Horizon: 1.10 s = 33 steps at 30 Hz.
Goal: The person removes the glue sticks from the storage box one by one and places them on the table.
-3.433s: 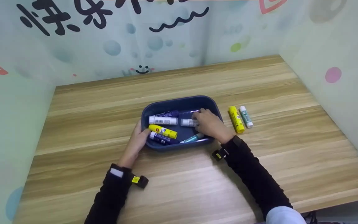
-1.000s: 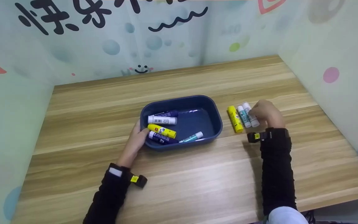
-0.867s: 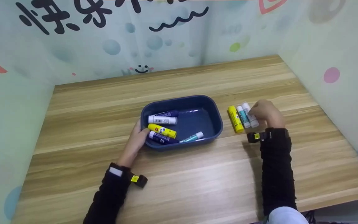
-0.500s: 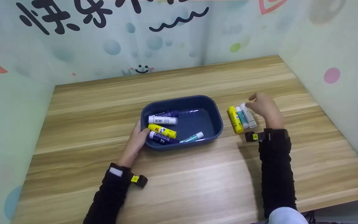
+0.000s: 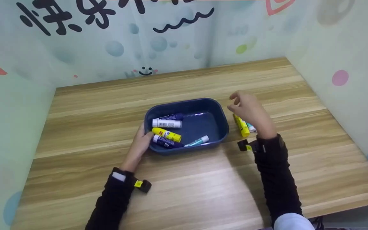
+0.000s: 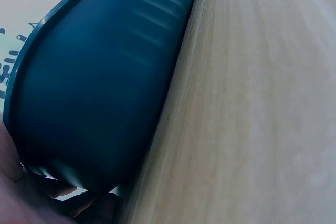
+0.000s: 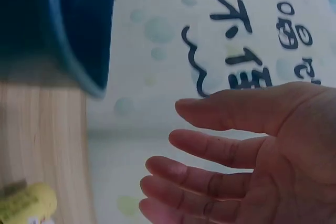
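Note:
In the head view my left hand (image 5: 139,143) holds the left end of a dark blue plastic tub (image 5: 216,108), thumb over the rim and fingers against the outside. Inside lie several glue sticks: a purple one (image 5: 174,117), a white one (image 5: 167,123), a yellow one (image 5: 166,134), another purple one (image 5: 166,142) and a slim teal one (image 5: 198,141). Nothing is between the loosely spread fingers of my right hand (image 5: 251,110), in the air right of the tub. Below it are a yellow glue stick (image 5: 243,127) and a mostly covered teal-and-white one (image 5: 251,127); the white one is hidden.
The wood-grain table (image 5: 184,191) carries the tub and the row of glue sticks. A printed sheet (image 5: 187,48) covers the wall behind its back edge, and another wall (image 5: 340,105) stands along the right side.
My right hand took a white glue stick from the tub, laid it beside the two on the table, let go, and moved back left towards the tub. The left hand stayed put.

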Each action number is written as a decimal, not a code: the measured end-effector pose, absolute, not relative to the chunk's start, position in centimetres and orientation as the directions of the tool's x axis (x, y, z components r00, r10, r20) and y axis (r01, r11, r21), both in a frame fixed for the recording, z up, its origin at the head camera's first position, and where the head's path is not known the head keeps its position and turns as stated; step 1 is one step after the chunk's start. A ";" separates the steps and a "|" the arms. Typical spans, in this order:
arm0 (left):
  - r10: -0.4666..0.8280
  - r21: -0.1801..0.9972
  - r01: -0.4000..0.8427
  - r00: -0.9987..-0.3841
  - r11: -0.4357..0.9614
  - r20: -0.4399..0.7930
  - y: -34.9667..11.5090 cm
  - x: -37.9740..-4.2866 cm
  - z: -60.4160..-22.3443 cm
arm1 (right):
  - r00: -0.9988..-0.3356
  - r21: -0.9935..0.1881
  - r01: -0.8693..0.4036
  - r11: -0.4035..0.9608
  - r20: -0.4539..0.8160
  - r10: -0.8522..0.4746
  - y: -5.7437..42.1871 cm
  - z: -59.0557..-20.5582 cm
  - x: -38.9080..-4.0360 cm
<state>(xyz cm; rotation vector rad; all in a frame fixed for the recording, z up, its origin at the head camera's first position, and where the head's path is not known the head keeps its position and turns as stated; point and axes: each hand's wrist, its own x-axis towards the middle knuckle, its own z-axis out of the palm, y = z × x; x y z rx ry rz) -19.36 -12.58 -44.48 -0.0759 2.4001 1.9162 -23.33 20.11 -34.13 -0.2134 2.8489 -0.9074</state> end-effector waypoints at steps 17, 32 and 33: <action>0.014 0.965 -0.083 -0.996 0.248 -0.089 -12.6 -19.4 -44.3 | -0.828 -0.487 -0.491 0.722 0.003 -0.561 9.0 -38.4 -19.5; 0.006 0.965 -0.097 -0.995 0.246 -0.101 -12.5 -19.3 -44.4 | -0.673 -0.654 -0.454 0.605 -0.194 -0.714 8.4 -41.5 -20.9; 0.004 0.964 -0.095 -0.995 0.249 -0.099 -12.5 -19.3 -44.4 | -0.654 -0.658 -0.460 0.596 -0.202 -0.729 8.4 -41.6 -20.9</action>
